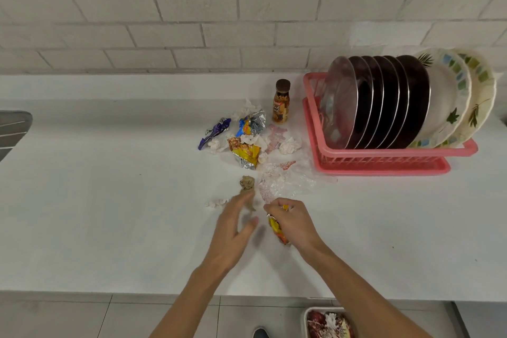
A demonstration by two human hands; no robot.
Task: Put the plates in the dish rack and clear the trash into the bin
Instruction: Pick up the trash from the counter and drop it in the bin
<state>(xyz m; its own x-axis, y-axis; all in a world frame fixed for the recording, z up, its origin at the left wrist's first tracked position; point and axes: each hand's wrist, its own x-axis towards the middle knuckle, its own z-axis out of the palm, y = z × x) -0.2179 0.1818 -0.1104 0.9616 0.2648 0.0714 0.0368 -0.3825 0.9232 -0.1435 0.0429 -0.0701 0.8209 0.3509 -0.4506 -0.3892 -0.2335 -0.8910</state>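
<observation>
White counter (109, 200): R hand (295, 223) fingers curled round orange wrapper (275, 226), L hand (233, 236) fingers spread near brown wad (247, 182).

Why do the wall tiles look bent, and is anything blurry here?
Head view: the wide-angle lens bows the tile wall; the left grip is smeared by motion; soft glare sits on the wall above the dish rack.

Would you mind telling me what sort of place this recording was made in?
Most likely a kitchen: a pink dish rack full of plates stands on a white counter against a tiled wall, with a bin on the floor below.
</observation>
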